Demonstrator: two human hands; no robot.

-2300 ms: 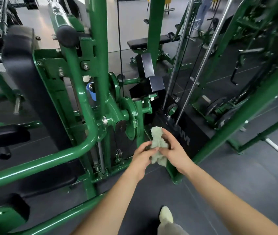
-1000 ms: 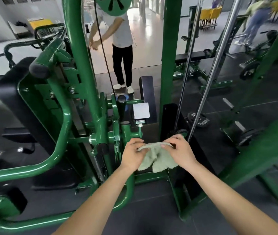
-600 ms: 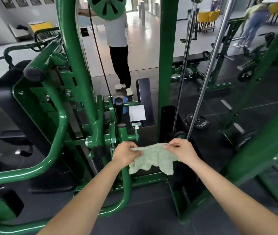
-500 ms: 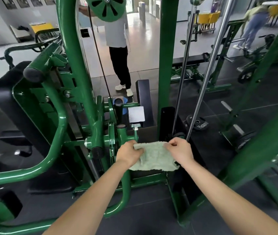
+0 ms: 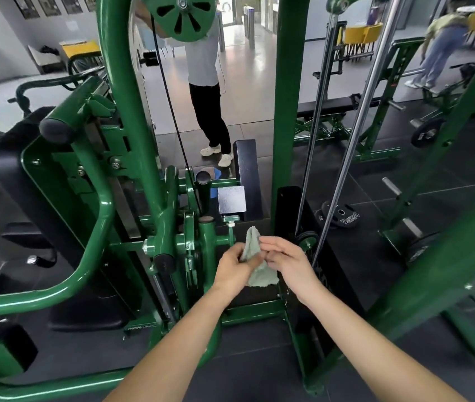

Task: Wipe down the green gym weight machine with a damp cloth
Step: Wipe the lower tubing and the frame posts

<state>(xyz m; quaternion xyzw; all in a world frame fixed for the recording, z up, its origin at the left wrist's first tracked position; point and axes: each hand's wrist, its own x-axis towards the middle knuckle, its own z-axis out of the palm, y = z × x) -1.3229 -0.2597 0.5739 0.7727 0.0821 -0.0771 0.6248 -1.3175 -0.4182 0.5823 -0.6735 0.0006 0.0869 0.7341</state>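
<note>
Both hands (image 5: 234, 269) (image 5: 287, 264) pinch bunched pale-green cloth (image 5: 255, 258).

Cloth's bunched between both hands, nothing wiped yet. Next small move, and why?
Probably carry the cloth forward with one hand and press it on the green upright post just behind it. The left hand and right hand both pinch the folded cloth in the air, clear of the frame, and that post is the nearest green surface ahead.
</note>
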